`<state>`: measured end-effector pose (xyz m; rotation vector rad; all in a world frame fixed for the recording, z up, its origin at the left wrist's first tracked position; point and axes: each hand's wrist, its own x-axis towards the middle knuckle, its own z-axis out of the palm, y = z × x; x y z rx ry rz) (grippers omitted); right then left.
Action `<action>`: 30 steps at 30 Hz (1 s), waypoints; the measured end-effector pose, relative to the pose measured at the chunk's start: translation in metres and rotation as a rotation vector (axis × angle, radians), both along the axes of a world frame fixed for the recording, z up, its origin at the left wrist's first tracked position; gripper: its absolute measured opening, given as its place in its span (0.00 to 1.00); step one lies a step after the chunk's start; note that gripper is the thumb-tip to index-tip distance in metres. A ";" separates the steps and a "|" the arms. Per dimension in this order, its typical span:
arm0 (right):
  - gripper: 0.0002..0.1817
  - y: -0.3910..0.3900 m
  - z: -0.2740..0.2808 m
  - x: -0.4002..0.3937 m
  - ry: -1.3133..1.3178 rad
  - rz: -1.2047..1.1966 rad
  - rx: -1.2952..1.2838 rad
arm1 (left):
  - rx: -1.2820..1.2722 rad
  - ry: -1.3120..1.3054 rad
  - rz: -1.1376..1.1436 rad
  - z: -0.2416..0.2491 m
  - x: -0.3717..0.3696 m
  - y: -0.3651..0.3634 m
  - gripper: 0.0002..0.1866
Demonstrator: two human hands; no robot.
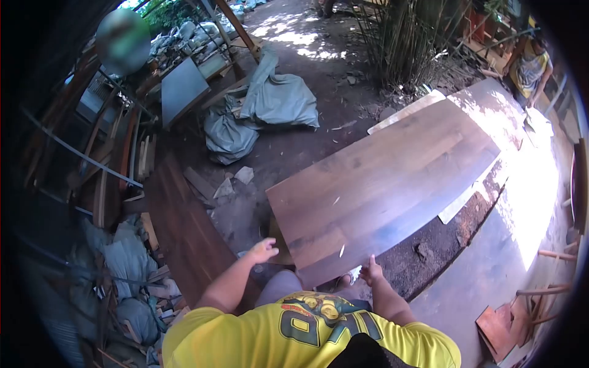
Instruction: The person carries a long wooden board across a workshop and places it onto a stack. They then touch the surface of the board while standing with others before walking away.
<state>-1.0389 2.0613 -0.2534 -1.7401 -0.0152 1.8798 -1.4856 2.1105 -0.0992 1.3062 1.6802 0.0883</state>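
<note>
A large brown wooden panel (386,184) slants from just in front of my body toward the upper right. At its near edge, my right hand (372,272) touches the rim, with the thumb up and the fingers partly beneath the board. My left hand (264,250) is off the panel's left corner, its fingers spread and nothing in them. A darker wooden board (190,230) lies to the left, beside my left forearm.
Grey-white sacks (279,101) lie on the ground beyond the panel. Scrap wood and rubble (138,313) are piled at the left. Another person (531,70) bends at the upper right, near a grey slab (466,270). Bamboo stems (402,46) rise at the back.
</note>
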 end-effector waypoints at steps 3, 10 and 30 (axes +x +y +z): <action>0.42 0.002 -0.004 -0.018 0.006 0.009 0.012 | 0.316 -0.003 -0.139 0.062 -0.003 0.117 0.41; 0.28 -0.016 0.023 -0.054 -0.305 -0.145 0.132 | 0.817 0.349 -0.171 0.194 -0.057 0.447 0.47; 0.33 -0.116 -0.015 -0.171 -0.258 -0.486 -0.102 | -0.102 0.256 -0.804 -0.080 -0.147 0.168 0.32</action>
